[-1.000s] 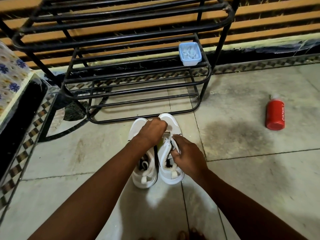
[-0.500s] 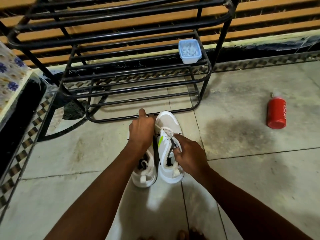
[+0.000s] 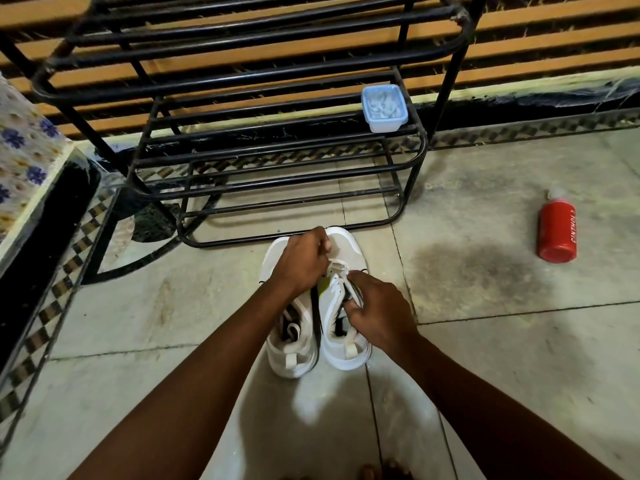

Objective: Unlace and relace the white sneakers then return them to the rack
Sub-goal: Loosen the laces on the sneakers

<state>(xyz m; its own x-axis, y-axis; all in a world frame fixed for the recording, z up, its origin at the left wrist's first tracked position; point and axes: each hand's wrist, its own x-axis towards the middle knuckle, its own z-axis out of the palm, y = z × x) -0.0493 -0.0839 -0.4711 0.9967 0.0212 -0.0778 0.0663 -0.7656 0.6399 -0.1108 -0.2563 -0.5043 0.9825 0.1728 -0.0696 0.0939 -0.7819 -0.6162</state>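
Left hand and right hand curled, arms extended forward.

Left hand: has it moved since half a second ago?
Yes. Against the rack bottom bar, the left hand has shifted right, from over the left sneaker to the toe of the right sneaker.

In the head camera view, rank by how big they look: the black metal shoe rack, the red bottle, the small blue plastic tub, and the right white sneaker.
1. Black metal shoe rack
2. Right white sneaker
3. Red bottle
4. Small blue plastic tub, though it sits farther away
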